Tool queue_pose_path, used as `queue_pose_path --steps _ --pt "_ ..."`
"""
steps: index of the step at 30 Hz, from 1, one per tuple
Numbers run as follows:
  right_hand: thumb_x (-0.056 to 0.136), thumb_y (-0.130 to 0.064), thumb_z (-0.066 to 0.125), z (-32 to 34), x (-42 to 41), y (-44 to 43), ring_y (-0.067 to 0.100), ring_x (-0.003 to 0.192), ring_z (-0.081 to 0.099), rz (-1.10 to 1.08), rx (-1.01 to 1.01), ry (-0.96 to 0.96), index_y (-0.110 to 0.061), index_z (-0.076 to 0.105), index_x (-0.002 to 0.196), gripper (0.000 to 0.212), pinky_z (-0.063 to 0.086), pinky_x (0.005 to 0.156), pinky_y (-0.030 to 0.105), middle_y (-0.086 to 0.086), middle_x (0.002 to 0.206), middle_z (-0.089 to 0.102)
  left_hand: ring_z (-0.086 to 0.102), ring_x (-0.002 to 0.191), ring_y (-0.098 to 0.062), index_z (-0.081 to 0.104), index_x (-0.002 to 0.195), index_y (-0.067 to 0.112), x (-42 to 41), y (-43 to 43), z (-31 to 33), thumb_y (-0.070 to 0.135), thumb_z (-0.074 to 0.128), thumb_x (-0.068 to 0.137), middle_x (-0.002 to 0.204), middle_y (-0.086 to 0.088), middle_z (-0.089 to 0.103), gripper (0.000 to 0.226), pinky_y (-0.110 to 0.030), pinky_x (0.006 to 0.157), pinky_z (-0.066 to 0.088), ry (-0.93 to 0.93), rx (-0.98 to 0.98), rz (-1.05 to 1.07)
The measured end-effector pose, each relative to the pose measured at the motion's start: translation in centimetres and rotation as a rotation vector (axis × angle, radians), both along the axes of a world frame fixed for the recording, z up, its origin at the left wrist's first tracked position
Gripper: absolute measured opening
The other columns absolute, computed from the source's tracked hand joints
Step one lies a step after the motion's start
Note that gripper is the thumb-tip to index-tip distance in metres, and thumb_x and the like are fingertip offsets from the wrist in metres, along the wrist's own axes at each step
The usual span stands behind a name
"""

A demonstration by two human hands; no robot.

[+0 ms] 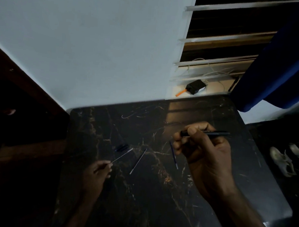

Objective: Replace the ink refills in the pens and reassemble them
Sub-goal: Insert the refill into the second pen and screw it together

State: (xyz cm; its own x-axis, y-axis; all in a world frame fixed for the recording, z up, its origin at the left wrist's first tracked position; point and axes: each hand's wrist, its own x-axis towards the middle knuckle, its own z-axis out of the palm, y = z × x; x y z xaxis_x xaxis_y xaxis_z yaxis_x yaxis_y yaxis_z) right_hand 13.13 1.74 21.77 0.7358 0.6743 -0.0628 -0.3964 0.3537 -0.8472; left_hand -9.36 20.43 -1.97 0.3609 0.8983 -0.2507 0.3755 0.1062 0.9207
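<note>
My right hand is raised over the dark marble table and grips a black pen barrel that points right. My left hand pinches the near end of a thin clear refill whose far end reaches toward small dark pen caps. Another thin refill lies flat on the table between my hands. A blue refill lies just left of and below my right hand.
The table stands against a white wall. A window sill behind it holds a black box, an orange item and white cables. A blue curtain hangs at the right; shoes lie on the floor.
</note>
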Motion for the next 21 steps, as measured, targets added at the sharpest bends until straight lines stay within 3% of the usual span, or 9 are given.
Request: queue_pose_path --steps 5,8,13,16,21 --pt "0.088 -0.008 0.061 -0.1 -0.6 0.0 0.027 0.067 0.067 0.031 -0.028 0.001 -0.005 0.066 0.084 0.007 0.055 0.059 0.034 0.019 0.079 0.071 0.073 0.091 -0.014 0.073 0.100 0.025 1.1 -1.2 -3.2 0.011 0.075 0.091 0.095 0.011 0.074 0.016 -0.030 0.079 0.061 0.211 0.092 -0.079" --pt "0.088 -0.008 0.061 -0.1 -0.8 -0.3 0.027 0.064 0.067 0.031 -0.051 0.014 -0.003 0.064 0.083 0.007 0.055 0.057 0.033 0.020 0.077 0.069 0.073 0.087 -0.016 0.075 0.102 0.015 1.5 -0.9 -3.7 0.010 0.080 0.086 0.094 0.005 0.073 0.018 -0.017 0.072 0.054 0.312 0.246 -0.119" --pt "0.089 -0.006 0.059 -0.3 -1.0 -0.9 0.028 0.065 0.066 0.033 -0.067 0.017 -0.003 0.063 0.082 0.008 0.054 0.057 0.034 0.022 0.079 0.068 0.068 0.083 -0.021 0.074 0.091 0.010 1.9 -0.3 -3.9 0.007 0.089 0.075 0.095 -0.009 0.071 0.022 -0.022 0.073 0.046 0.403 0.437 -0.155" --pt "0.088 -0.006 0.059 -0.3 -1.2 -1.2 0.029 0.065 0.066 0.038 -0.067 0.022 -0.001 0.061 0.085 0.007 0.054 0.057 0.035 0.023 0.080 0.068 0.062 0.083 -0.016 0.073 0.088 0.010 2.0 -0.3 -4.5 0.008 0.090 0.073 0.094 -0.010 0.069 0.023 -0.010 0.072 0.037 0.420 0.476 -0.214" --pt "0.088 -0.007 0.059 -0.2 -1.2 -1.7 0.027 0.065 0.066 0.025 -0.061 0.021 -0.001 0.061 0.085 0.007 0.055 0.057 0.034 0.022 0.079 0.068 0.064 0.083 -0.016 0.074 0.091 0.016 1.9 -0.4 -5.3 0.014 0.087 0.079 0.099 -0.004 0.066 0.018 -0.015 0.072 0.043 0.462 0.452 -0.269"
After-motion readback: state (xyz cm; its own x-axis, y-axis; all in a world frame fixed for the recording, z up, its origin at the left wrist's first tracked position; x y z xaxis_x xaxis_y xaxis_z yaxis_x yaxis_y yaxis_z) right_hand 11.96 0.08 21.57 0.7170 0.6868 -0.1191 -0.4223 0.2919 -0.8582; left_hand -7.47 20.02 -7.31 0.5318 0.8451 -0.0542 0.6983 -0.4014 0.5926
